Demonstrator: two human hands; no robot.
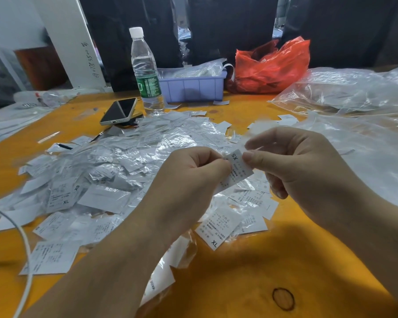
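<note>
1. I saw a small white tag (238, 167) held up above the yellow table (285, 260).
2. The left hand (189, 180) pinched one side of it, and the right hand (303, 166) pinched the other.
3. A pile of tags (101, 196) lay below it.
4. A water bottle (146, 72) stood far behind.

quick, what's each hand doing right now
left hand: fingers pinch the left edge of the XS label
right hand: fingers pinch the right edge of the same label
</note>
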